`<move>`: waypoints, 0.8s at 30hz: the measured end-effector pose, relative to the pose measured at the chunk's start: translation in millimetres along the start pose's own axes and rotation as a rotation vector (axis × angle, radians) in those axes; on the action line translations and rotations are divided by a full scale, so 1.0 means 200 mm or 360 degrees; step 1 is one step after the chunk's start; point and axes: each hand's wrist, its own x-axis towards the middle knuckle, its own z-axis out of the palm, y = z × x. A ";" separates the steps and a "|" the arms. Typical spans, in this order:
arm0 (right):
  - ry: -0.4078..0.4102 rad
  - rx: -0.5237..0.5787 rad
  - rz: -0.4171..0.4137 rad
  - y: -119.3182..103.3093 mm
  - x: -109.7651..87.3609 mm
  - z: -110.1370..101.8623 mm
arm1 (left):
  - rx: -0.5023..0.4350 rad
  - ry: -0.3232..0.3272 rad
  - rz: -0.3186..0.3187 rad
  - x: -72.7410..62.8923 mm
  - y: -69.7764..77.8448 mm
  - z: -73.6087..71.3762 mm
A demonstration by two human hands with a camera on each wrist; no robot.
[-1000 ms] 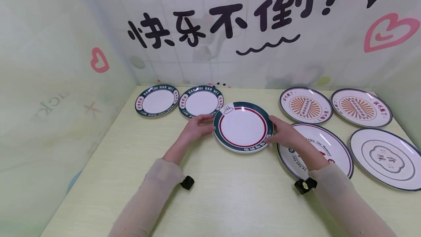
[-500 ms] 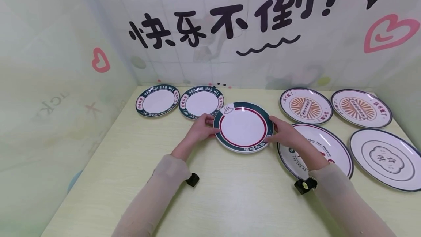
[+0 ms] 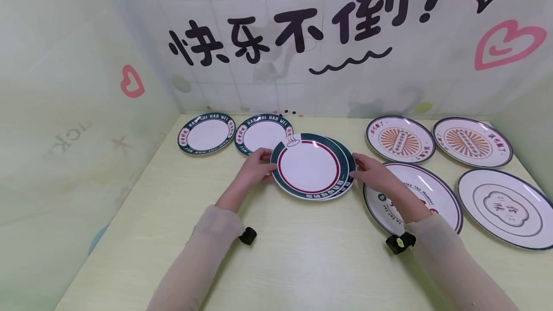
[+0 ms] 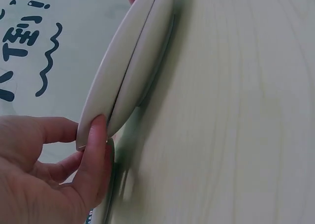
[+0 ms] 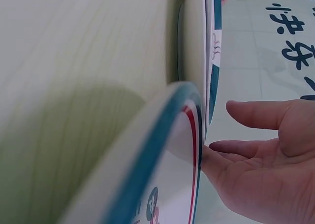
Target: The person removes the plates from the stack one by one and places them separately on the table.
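Observation:
A white plate (image 3: 308, 167) with a wide green border and red ring lies partly over a second green-bordered plate (image 3: 350, 160), which shows as a crescent at the right. My left hand (image 3: 255, 167) pinches the upper plate's left rim, thumb and fingers on either side of it. In the left wrist view the upper plate (image 4: 115, 71) is lifted on the hand's side, with the lower plate (image 4: 142, 61) close beneath. At the lower plate's right edge is my right hand (image 3: 373, 172); its thumb stands apart from the rim in the right wrist view, fingers extended by the edge.
Two green-rimmed plates (image 3: 206, 133) stand at the back left. At the back right are two sunburst plates (image 3: 401, 139). A large plate (image 3: 432, 186) lies partly under my right forearm, with another large plate (image 3: 507, 209) beside it. Printed walls (image 3: 242, 95) enclose the table (image 3: 294, 263).
The upper plate has slid left with my left hand, baring the lower plate's right edge. Just before, the left hand moved in and gripped its rim. My right hand has stayed in place.

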 end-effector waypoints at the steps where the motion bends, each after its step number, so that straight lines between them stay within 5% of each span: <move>1: 0.0000 0.0000 -0.0002 0.00 0.00 0.00 | -0.0034 -0.0006 0.0000 -0.01 0.00 -0.01; 11: -0.0006 -0.0022 0.0000 0.00 0.00 0.00 | -0.0310 0.0022 -0.0001 -0.05 -0.03 -0.18; 24: -0.0006 -0.0036 -0.0002 0.01 0.01 -0.01 | -0.0350 0.0115 -0.0034 -0.18 -0.16 -0.51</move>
